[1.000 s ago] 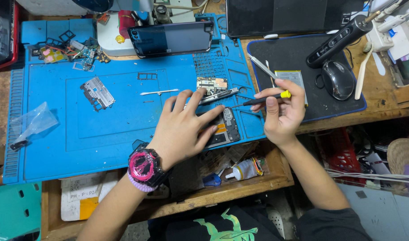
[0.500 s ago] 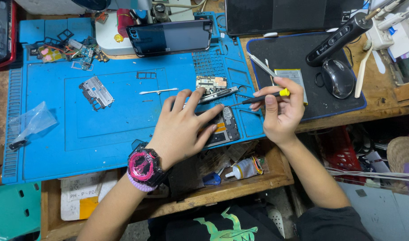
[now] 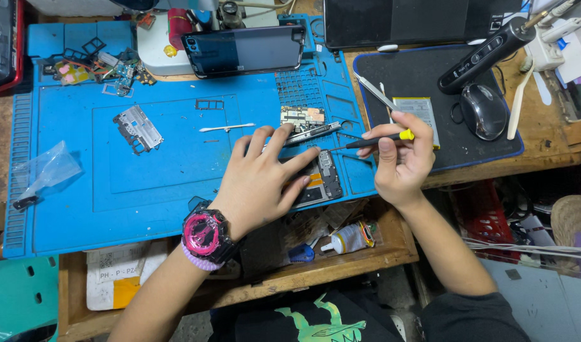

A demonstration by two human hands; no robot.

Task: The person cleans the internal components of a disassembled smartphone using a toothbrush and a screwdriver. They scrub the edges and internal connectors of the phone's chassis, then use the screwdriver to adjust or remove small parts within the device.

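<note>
While the left hand (image 3: 262,180) lies flat, fingers spread, on the opened phone (image 3: 322,177) at the blue mat's (image 3: 69,209) near right edge, the right hand (image 3: 401,158) pinches a screwdriver (image 3: 374,142), tip over the phone's far end.

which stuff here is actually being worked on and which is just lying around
In use:
left hand pressing down the opened phone
right hand holding the small screwdriver

Lying about:
computer mouse
metal shield plate
clear plastic bag
glue tube
</note>
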